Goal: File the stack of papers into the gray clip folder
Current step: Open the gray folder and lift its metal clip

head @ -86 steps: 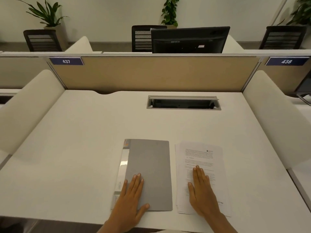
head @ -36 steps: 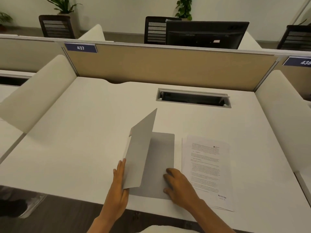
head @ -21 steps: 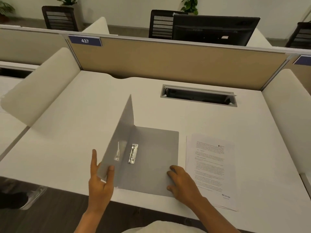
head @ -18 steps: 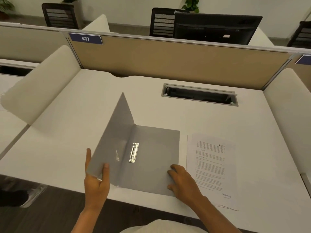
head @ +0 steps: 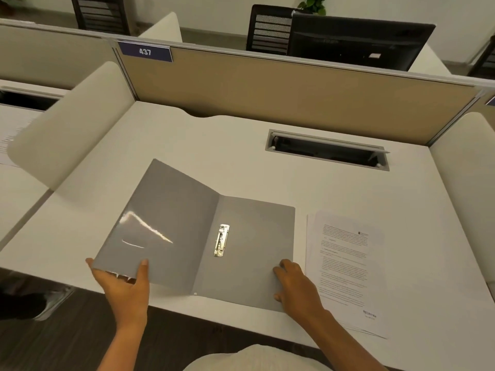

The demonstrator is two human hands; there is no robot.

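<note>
The gray clip folder (head: 251,236) lies spread wide on the white desk (head: 241,145), its metal clip (head: 221,240) showing near the spine. My left hand (head: 123,287) grips the near corner of the front cover, thumb on top, holding it slightly off the desk. My right hand (head: 297,283) presses down on the near right part of the back cover, fingers curled. The stack of papers (head: 345,266), printed with text, lies flat just right of the folder, untouched.
A cable slot (head: 326,152) is sunk into the desk behind the folder. A tan partition (head: 281,89) closes the back; white side dividers (head: 67,124) stand left and right. A black monitor (head: 356,41) and chairs sit beyond. The desk's front edge runs under my wrists.
My left hand has swung the front cover from upright down to the left, almost flat. The right hand has stayed pressed on the back cover. The papers have not moved.
</note>
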